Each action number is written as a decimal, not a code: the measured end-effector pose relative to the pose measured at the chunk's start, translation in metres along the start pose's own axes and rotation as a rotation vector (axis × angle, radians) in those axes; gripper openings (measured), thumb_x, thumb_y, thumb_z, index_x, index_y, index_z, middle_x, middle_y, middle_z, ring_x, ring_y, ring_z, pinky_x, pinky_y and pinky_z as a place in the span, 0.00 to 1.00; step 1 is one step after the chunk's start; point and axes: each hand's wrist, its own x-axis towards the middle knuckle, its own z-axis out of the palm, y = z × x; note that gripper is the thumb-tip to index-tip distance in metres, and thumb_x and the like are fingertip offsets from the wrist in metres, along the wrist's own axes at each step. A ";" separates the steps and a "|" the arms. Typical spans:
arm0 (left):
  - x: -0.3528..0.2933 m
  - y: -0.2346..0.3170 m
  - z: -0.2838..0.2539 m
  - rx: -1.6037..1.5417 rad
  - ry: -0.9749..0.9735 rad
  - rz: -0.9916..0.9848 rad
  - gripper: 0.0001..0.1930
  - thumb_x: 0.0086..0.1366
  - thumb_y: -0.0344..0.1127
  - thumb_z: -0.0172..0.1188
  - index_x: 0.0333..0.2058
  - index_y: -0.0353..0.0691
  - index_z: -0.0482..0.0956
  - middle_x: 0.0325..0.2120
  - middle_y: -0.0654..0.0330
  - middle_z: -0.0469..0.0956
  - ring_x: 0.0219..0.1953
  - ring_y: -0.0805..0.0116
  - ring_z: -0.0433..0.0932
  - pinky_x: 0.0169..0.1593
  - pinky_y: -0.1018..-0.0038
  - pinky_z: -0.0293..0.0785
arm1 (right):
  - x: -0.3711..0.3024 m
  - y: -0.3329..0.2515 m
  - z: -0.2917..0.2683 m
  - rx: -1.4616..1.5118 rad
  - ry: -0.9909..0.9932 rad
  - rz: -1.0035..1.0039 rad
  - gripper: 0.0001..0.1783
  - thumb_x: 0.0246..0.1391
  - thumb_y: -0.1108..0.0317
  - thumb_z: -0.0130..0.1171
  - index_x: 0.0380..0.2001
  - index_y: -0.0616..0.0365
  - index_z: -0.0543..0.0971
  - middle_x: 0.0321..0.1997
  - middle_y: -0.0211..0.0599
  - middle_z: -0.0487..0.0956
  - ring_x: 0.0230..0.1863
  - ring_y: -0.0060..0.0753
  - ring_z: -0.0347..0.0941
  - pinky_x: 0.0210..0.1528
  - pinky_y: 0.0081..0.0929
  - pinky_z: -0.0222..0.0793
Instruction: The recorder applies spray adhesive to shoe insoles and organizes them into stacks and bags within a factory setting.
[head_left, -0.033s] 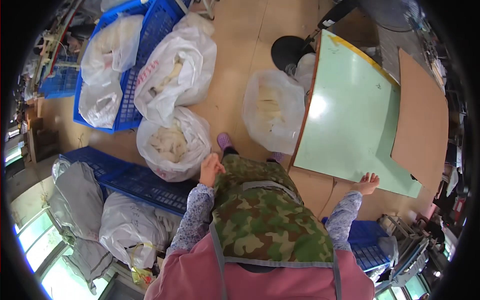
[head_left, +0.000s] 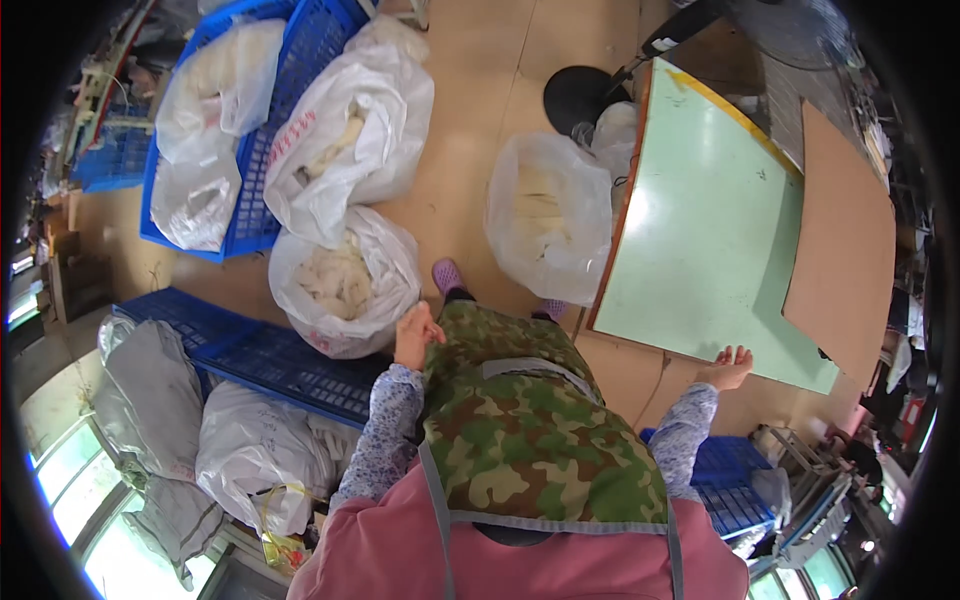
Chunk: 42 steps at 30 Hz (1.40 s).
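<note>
My left hand (head_left: 413, 336) is held in front of the camouflage apron (head_left: 545, 440), close to the rim of a white plastic bag (head_left: 393, 262). Its fingers are loosely bent and a little apart, with nothing visible in them. Inside that bag lies a heap of cream-coloured pieces (head_left: 337, 282), too blurred to name. At the near edge of the pale green tabletop (head_left: 700, 230), my right hand (head_left: 730, 368) has its palm turned up. Its fingers are half curled and apart, holding nothing; whether it touches the edge I cannot tell.
Ahead stands an open translucent bag (head_left: 505, 225) of cream pieces. Another white bag (head_left: 385, 150) and a blue crate (head_left: 255, 190) with bags sit at the left. Brown cardboard (head_left: 845, 240) overlaps the tabletop, and a fan's round black base (head_left: 575, 97) stands beyond.
The view has shifted very slightly. Both hands keep nearly the same place and pose, and nothing was taken hold of or let go.
</note>
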 end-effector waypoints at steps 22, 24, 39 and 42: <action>0.130 0.079 -0.048 0.383 -0.419 -0.064 0.19 0.69 0.44 0.43 0.47 0.36 0.75 0.44 0.59 0.74 0.47 0.69 0.71 0.53 0.74 0.61 | -0.216 0.308 0.156 -1.251 -1.251 0.048 0.26 0.40 0.59 0.63 0.44 0.61 0.75 0.41 0.42 0.77 0.44 0.35 0.74 0.50 0.30 0.67; 0.155 0.052 -0.054 0.377 -0.446 -0.012 0.20 0.67 0.36 0.47 0.56 0.35 0.65 0.42 0.57 0.75 0.44 0.69 0.72 0.50 0.73 0.65 | -0.212 0.324 0.190 -1.705 -1.187 0.017 0.36 0.35 0.57 0.65 0.51 0.59 0.71 0.56 0.45 0.68 0.55 0.41 0.66 0.58 0.36 0.60; 0.469 -0.099 0.093 1.125 -1.182 0.455 0.21 0.48 0.21 0.52 0.44 0.37 0.72 0.41 0.55 0.70 0.46 0.54 0.67 0.50 0.63 0.65 | -0.253 0.539 0.093 -1.634 -1.603 0.635 0.35 0.45 0.53 0.59 0.56 0.58 0.66 0.51 0.46 0.73 0.54 0.44 0.68 0.55 0.41 0.62; 0.480 -0.164 0.146 0.918 -1.513 0.784 0.19 0.47 0.23 0.52 0.42 0.35 0.73 0.42 0.54 0.71 0.48 0.54 0.67 0.53 0.63 0.64 | -0.230 0.550 0.081 -0.883 -1.003 0.895 0.30 0.49 0.53 0.55 0.53 0.58 0.69 0.51 0.39 0.74 0.51 0.36 0.70 0.53 0.35 0.63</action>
